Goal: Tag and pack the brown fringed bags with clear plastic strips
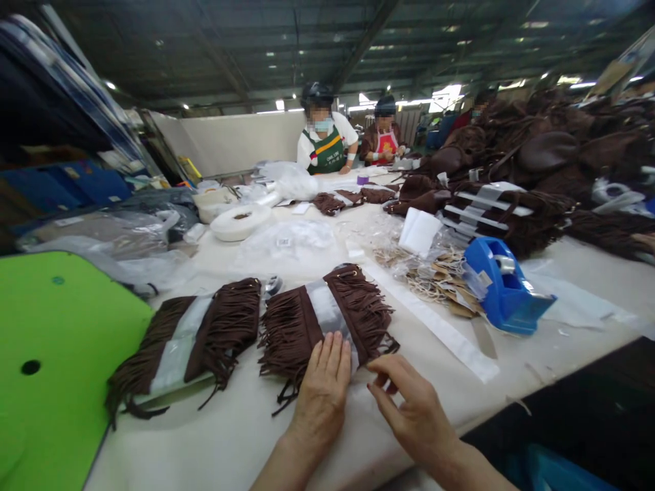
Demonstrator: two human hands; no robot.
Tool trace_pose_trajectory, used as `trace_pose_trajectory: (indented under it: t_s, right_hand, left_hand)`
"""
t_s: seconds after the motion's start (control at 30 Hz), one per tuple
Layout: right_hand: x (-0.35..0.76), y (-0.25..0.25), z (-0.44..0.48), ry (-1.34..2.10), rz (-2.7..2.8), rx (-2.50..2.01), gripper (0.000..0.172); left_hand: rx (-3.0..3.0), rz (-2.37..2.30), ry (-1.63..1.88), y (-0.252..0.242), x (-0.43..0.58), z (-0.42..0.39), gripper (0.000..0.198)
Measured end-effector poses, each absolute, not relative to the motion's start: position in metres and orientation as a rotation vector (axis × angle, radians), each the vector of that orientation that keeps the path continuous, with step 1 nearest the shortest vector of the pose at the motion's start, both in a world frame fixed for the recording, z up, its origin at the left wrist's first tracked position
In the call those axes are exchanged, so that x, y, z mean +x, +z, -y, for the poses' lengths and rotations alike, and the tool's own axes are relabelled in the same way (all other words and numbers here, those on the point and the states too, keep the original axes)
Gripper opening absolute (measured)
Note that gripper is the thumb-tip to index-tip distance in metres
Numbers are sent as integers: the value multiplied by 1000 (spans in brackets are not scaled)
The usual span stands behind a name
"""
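A dark brown fringed bag (286, 320) lies on the table before me, with a pale translucent band (327, 310) across its middle. My left hand (327, 382) rests flat on the near end of that band, fingers stretched out side by side. Just right of the bag's near corner hovers my right hand (409, 402). Its fingers are bent, with a small gap between thumb and forefinger and nothing visible in them. To the left sits a second fringed brown bag (220, 334), also banded. A small roundish object (272, 286) shows between the two bags.
A blue tape dispenser (504, 286) stands right, beside corded brown tags (450, 279). A white strip (434, 320) crosses the table. At left is a green panel (61, 361); a white roll (240, 223) lies behind. Brown bags (552, 150) pile up right. Co-workers (330, 146) stand opposite.
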State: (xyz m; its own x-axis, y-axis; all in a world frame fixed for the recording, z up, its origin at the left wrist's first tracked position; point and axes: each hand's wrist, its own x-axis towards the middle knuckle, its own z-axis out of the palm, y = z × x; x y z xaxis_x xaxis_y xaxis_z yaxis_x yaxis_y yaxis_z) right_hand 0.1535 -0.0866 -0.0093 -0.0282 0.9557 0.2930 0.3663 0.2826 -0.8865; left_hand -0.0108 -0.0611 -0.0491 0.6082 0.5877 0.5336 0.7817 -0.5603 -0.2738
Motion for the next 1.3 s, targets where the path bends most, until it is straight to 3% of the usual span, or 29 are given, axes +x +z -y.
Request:
trace_pose_trajectory:
  t_s: [0.07, 0.17, 0.27, 0.4, 0.6, 0.87, 0.97, 1.13, 1.3]
  right_hand:
    - [157, -7, 78, 214, 1927, -1062, 29]
    - [156, -9, 57, -24, 2154, -853, 33]
    - [156, -19, 40, 35, 2217, -705, 22]
    - [160, -31, 33, 115, 2180, -664, 10]
    - [161, -36, 35, 186, 2144, -695, 10]
    - [160, -34, 36, 217, 2116, -710, 10]
    - [160, -36, 36, 211, 2115, -721, 11]
    - [160, -35, 35, 191, 2145, -711, 11]
    - [160, -35, 36, 173, 2150, -710, 11]
  left_hand:
    - [-2309, 1081, -555, -51, -9, 59, 45]
    - [-2312, 1065, -593, -52, -11, 57, 42]
    - [-2305, 1092, -667, -51, -23, 61, 42]
    - [-2136, 1496, -704, -46, -58, 71, 49]
    - [-2141, 1384, -718, -44, -96, 70, 39]
    - [-1896, 1676, -623, -32, -106, 83, 37]
    - [-2055, 1578, -641, -25, -85, 90, 46]
    - [-2307, 1231, -674, -24, -56, 76, 29]
    - [-2585, 1019, -436, -11, -77, 59, 26]
